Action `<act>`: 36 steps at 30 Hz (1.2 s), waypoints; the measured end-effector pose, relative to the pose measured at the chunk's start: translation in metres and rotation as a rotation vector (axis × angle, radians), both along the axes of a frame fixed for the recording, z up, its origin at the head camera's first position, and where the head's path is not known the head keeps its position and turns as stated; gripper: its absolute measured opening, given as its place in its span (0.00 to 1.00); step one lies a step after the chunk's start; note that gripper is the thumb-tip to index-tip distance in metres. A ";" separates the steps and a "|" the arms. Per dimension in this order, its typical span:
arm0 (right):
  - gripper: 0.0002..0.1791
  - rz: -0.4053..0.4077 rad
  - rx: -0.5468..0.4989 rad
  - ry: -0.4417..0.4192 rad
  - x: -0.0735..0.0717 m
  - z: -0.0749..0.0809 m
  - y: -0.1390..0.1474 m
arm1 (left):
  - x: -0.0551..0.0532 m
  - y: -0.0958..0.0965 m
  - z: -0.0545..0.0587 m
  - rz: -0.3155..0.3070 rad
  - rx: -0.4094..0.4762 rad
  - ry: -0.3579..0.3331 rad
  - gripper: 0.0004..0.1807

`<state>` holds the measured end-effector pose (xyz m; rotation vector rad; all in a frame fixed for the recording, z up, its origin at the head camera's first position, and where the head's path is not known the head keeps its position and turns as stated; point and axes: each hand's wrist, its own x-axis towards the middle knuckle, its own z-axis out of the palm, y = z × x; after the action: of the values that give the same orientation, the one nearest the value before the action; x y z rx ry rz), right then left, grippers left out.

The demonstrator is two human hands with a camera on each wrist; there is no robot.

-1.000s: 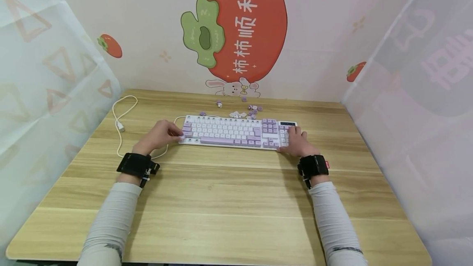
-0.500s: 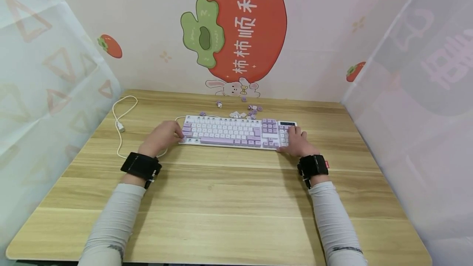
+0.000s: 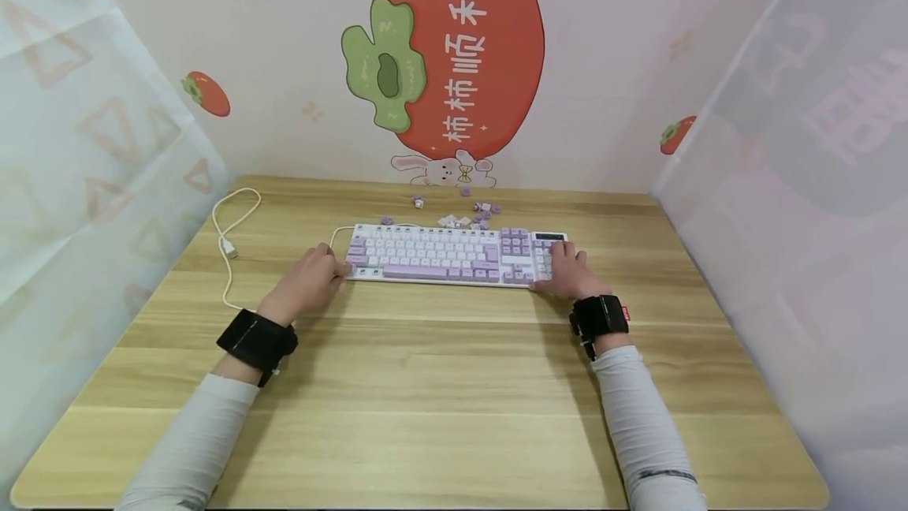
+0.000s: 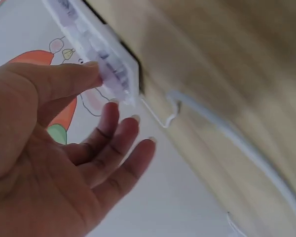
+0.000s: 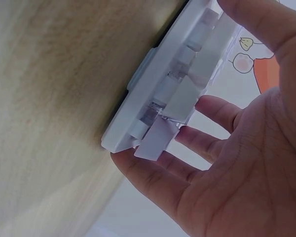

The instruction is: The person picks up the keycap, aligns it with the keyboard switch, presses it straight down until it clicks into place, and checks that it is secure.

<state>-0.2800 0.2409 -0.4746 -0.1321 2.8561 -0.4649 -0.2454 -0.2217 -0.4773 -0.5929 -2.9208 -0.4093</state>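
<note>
A white and purple keyboard (image 3: 418,255) lies across the table, its small dark display panel at the back right. At its front left corner, the thumb of my left hand (image 3: 307,281) presses a purple keycap (image 3: 349,267). In the left wrist view the other fingers (image 4: 123,168) hang loosely bent beside the keyboard's end. My right hand (image 3: 574,274) holds the opposite end, with fingers over the number pad and thumb at the front edge. The right wrist view has its little finger against the keyboard's side (image 5: 119,133); the hand covers part of the number pad.
Several loose white and purple keycaps (image 3: 485,211) lie behind the keyboard, and a purple one (image 3: 386,220) sits close to its back edge. A white cable (image 3: 228,274) with a USB plug (image 3: 228,248) loops on the left. A printed backdrop (image 3: 610,61) stands behind the wooden table (image 3: 440,400).
My left wrist has dropped back and to the left, and the thumb now presses the corner keycap where fingers were gathered before. The right hand stays on the keyboard.
</note>
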 end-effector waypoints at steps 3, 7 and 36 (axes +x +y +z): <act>0.54 -0.002 0.000 -0.002 0.001 -0.001 -0.001 | 0.002 0.005 0.003 0.036 -0.029 -0.057 0.13; 0.54 0.005 0.004 -0.003 0.002 -0.002 -0.002 | 0.006 0.010 0.001 0.048 -0.067 -0.087 0.18; 0.53 0.006 -0.002 0.011 0.005 0.004 0.000 | -0.122 0.040 0.029 -0.105 0.105 -0.251 0.16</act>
<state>-0.2745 0.2406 -0.4709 -0.1442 2.8649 -0.4672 -0.3675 -0.1816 -0.4481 -0.7309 -3.0857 -0.6931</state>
